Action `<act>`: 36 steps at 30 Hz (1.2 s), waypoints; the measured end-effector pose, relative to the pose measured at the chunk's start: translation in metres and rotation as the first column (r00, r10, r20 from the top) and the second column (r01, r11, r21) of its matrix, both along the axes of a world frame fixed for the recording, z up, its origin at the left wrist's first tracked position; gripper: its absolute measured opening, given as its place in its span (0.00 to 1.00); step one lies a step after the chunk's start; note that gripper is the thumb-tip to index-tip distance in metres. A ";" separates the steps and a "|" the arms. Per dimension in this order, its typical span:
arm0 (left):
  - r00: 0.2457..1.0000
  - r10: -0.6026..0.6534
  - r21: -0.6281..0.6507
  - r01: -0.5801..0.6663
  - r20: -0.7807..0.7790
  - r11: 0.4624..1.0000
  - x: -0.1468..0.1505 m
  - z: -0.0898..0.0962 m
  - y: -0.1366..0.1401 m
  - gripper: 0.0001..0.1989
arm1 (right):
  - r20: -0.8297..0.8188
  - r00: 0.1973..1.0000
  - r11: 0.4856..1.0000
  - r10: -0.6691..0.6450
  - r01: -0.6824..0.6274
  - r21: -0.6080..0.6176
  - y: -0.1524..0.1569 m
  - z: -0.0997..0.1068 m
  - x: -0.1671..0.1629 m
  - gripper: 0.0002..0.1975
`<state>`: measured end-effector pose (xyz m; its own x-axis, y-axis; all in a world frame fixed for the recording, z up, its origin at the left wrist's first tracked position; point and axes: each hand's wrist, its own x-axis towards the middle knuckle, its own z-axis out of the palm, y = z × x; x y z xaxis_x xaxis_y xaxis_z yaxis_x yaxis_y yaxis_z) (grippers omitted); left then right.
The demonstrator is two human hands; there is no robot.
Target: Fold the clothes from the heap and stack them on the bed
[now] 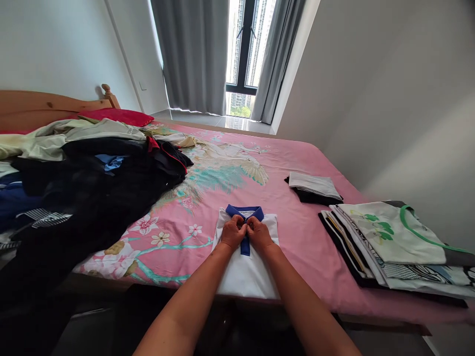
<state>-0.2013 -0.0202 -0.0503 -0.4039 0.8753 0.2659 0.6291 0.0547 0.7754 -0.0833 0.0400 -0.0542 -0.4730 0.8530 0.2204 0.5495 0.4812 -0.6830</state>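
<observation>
A white polo shirt (245, 277) with a blue collar and blue placket lies face up and folded at the bed's front edge. My left hand (233, 232) and my right hand (259, 234) meet at the base of its collar, just above the placket. The fingers of both are bent and pinched on the collar's front, thumbs close together. Whatever button or cloth edge sits between the fingertips is hidden by them.
A loose heap of dark and pale clothes (111, 188) covers the bed's left side. At right stand a folded stack of shirts (401, 242) and a smaller folded pile (315, 185). The bed's pink floral sheet (178, 237) runs back toward a curtained window (245, 44).
</observation>
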 end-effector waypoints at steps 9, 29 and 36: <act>0.992 0.072 -0.061 -0.066 0.102 0.996 -0.002 -0.004 0.008 0.04 | -0.011 0.999 0.999 -0.037 0.037 0.001 -0.003 -0.002 -0.001 0.05; 0.980 0.102 -0.127 -0.081 0.172 0.989 -0.003 0.005 0.012 0.07 | -0.013 1.000 1.000 -0.016 0.016 -0.018 0.002 -0.002 0.000 0.05; 0.984 0.095 -0.133 -0.075 0.149 0.988 -0.003 0.006 0.014 0.08 | -0.022 1.000 0.998 0.003 -0.004 -0.059 0.001 0.001 0.000 0.04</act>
